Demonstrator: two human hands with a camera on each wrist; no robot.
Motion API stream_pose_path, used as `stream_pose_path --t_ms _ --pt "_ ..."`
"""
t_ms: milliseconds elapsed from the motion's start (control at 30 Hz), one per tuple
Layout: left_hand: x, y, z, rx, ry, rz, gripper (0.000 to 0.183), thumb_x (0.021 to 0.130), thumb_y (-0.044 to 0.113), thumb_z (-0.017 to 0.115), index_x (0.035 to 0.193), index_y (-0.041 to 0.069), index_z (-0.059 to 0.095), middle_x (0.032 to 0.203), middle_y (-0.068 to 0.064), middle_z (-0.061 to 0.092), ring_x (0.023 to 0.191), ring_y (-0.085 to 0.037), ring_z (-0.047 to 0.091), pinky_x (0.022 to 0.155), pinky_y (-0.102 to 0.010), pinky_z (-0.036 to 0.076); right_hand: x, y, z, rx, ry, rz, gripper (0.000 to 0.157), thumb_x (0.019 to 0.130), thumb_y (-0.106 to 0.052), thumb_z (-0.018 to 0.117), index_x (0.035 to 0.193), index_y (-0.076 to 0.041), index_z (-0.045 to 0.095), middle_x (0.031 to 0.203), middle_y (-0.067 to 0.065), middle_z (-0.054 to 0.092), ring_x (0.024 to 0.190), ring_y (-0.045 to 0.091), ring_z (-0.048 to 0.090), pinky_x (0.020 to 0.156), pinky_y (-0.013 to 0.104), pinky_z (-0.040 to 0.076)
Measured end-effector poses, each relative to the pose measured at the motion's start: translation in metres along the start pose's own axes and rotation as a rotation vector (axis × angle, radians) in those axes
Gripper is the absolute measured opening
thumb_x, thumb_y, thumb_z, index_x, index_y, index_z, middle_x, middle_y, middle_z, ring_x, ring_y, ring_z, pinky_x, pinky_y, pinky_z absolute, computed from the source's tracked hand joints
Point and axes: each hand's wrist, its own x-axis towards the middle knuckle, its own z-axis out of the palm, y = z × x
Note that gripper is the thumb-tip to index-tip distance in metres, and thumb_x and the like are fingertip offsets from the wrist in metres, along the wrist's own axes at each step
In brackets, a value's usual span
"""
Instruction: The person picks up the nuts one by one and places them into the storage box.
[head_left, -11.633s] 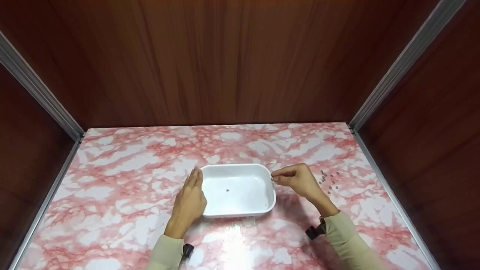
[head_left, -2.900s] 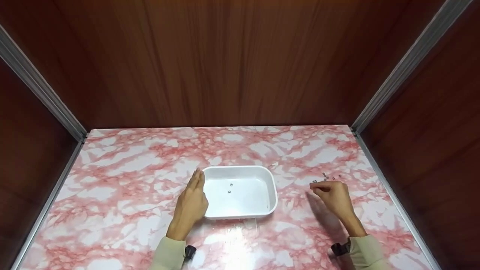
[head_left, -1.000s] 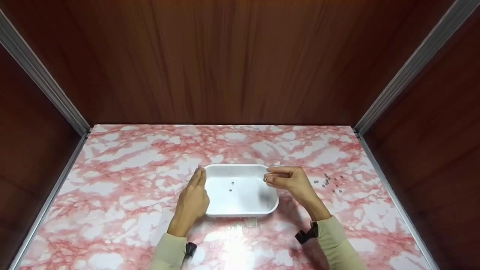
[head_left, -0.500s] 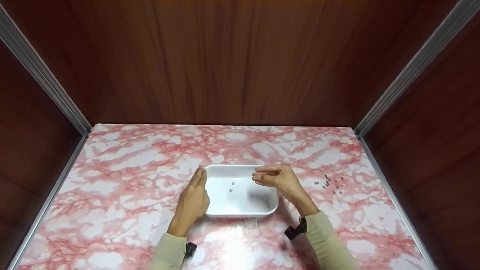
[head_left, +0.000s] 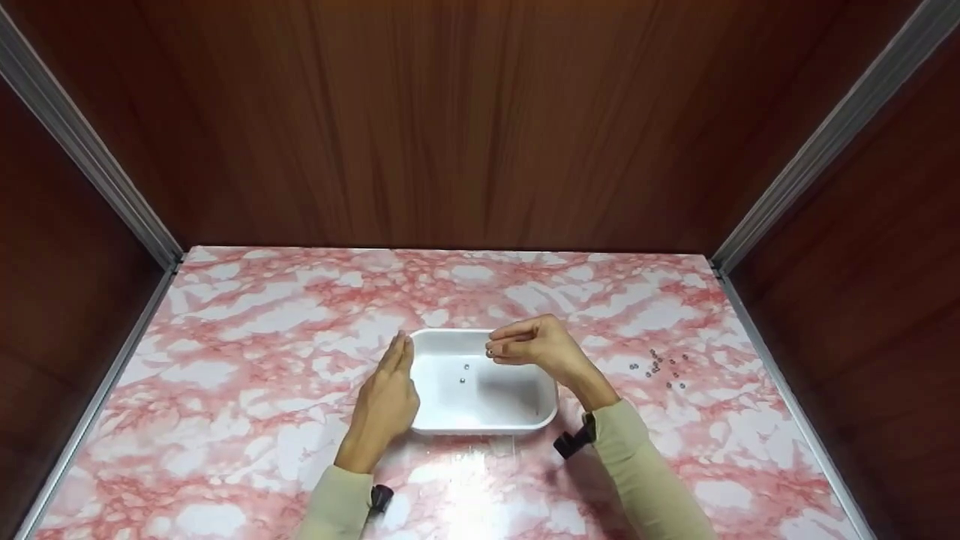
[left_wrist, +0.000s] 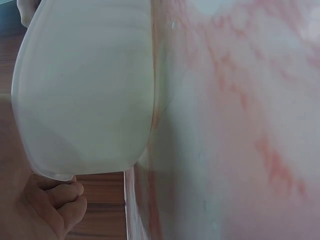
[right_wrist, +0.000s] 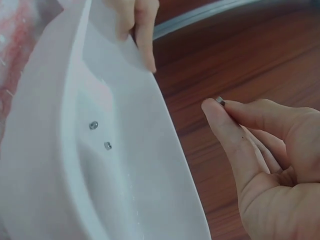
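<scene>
A white rectangular tray (head_left: 480,433) stands on the marbled table, with two small metal nuts (right_wrist: 93,125) on its floor. My left hand (head_left: 384,403) holds the tray's left end, fingers along the outside of the rim; part of its grip is hidden in the head view. Above the tray's far right part, my right hand (head_left: 551,351) pinches another small nut (right_wrist: 220,100) between thumb and forefinger, clear of the rim. In the left wrist view, the tray's outer wall (left_wrist: 95,95) fills much of the frame, beside the left fingers.
Several more nuts (head_left: 682,385) lie scattered on the table to the right of the tray. Brown wood-grain panels (head_left: 442,127) with grey metal rails (head_left: 817,97) enclose the table at the back and sides. Dark wrist cameras (head_left: 574,442) sit at both cuffs.
From the scattered nuts, my right hand has carried one leftwards over the tray and risen slightly. Earlier one nut lay in the tray; now two do. My left hand has stayed at the tray's end.
</scene>
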Motion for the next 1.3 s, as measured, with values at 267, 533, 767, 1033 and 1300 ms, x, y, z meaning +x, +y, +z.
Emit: stream_pose_path --t_ms 267,533,767,1033,1300 --pt "0.0 0.0 0.0 -0.004 -0.003 -0.019 0.053 0.105 0.006 0.044 0.156 -0.008 0.041 0.169 -0.024 0.035 0.156 -0.039 0.038 0.123 -0.05 0.041 0.017 -0.002 0.004 -0.111 -0.026 0.062 0.033 0.092 0.004 0.074 0.123 0.015 0.069 0.113 0.027 0.078 0.094 0.02 0.081 0.088 0.036 0.065" --pt "0.0 0.001 0.0 0.006 0.001 -0.023 0.055 0.103 0.006 0.046 0.156 -0.007 0.042 0.169 -0.022 0.036 0.156 -0.037 0.039 0.122 -0.05 0.042 0.029 -0.004 0.007 -0.225 -0.03 0.043 0.028 0.093 0.0 0.075 0.119 0.01 0.074 0.109 0.023 0.08 0.093 0.025 0.082 0.088 0.04 0.065" --pt "0.0 0.0 0.0 0.011 0.006 -0.014 0.054 0.103 0.005 0.047 0.156 -0.007 0.043 0.168 -0.022 0.037 0.156 -0.037 0.04 0.121 -0.049 0.044 0.032 -0.001 0.009 -0.259 -0.01 0.013 0.025 0.092 0.002 0.075 0.115 0.01 0.075 0.107 0.023 0.08 0.098 0.034 0.081 0.086 0.034 0.066" --pt "0.002 0.0 0.0 0.001 -0.013 -0.028 0.055 0.104 0.006 0.048 0.157 -0.007 0.041 0.169 -0.022 0.035 0.157 -0.036 0.038 0.122 -0.05 0.042 0.028 0.001 0.008 -0.384 0.003 -0.034 0.024 0.095 -0.001 0.071 0.116 0.008 0.076 0.109 0.025 0.08 0.095 0.026 0.081 0.083 0.033 0.066" --pt "0.0 0.0 0.001 0.0 0.01 -0.012 0.054 0.104 0.007 0.046 0.156 -0.008 0.042 0.168 -0.023 0.037 0.156 -0.036 0.04 0.121 -0.048 0.043 0.018 0.0 0.01 -0.606 0.045 -0.194 0.023 0.092 -0.014 0.079 0.11 0.001 0.08 0.102 0.014 0.082 0.093 0.021 0.079 0.083 0.029 0.063"
